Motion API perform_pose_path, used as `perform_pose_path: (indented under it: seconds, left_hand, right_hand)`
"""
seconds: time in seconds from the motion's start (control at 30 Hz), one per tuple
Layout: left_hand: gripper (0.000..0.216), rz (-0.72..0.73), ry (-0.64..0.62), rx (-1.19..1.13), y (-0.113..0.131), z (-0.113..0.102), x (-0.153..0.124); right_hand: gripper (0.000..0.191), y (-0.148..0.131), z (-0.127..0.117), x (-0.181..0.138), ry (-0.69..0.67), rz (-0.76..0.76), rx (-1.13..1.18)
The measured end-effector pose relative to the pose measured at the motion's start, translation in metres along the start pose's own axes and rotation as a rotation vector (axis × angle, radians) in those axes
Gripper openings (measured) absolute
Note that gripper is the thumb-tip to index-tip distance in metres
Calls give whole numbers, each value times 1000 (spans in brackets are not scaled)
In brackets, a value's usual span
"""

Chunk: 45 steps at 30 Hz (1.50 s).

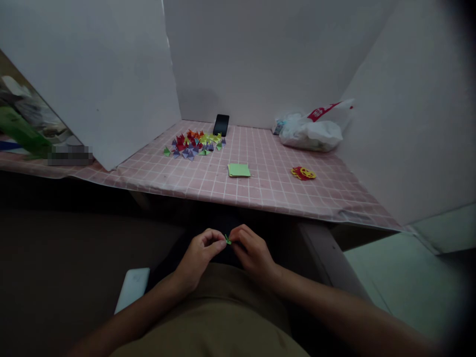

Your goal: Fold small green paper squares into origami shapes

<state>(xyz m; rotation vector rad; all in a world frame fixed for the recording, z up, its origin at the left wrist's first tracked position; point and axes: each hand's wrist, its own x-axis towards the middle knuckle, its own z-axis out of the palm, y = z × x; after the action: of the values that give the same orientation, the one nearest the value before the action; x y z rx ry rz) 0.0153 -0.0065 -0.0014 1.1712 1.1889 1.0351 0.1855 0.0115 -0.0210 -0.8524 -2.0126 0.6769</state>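
Note:
Low over my lap, below the table's front edge, both hands pinch a tiny folded piece of green paper (227, 240) between them. My left hand (199, 255) has its fingers curled and closed on the paper's left side. My right hand (252, 250) grips the right side with fingertips pressed together. A small stack of green paper squares (239, 170) lies on the pink checked table (260, 193). A cluster of several small folded paper shapes (195, 144) in red, orange, yellow, green and purple sits farther back on the left.
A black phone (221, 124) lies at the back near the white wall. A white plastic bag (312, 130) sits at the back right, and a red and yellow paper cutout (303, 173) in front of it. A white device (133, 289) rests by my left forearm.

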Motion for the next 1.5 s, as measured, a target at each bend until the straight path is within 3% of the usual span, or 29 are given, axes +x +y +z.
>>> perform_pose_path:
  seconds: [0.43, 0.9, 1.5]
  left_hand:
    - [10, -13, 1, 33, -7, -2, 2]
    - [14, -31, -27, -149, -20, -1, 8]
    - [11, 83, -30, -246, -21, -3, 6]
  right_hand:
    - [16, 1, 1, 0, -16, 19, 15]
    - [9, 3, 2, 2, 64, 185, 135]
    - [9, -1, -6, 5, -16, 123, 257]
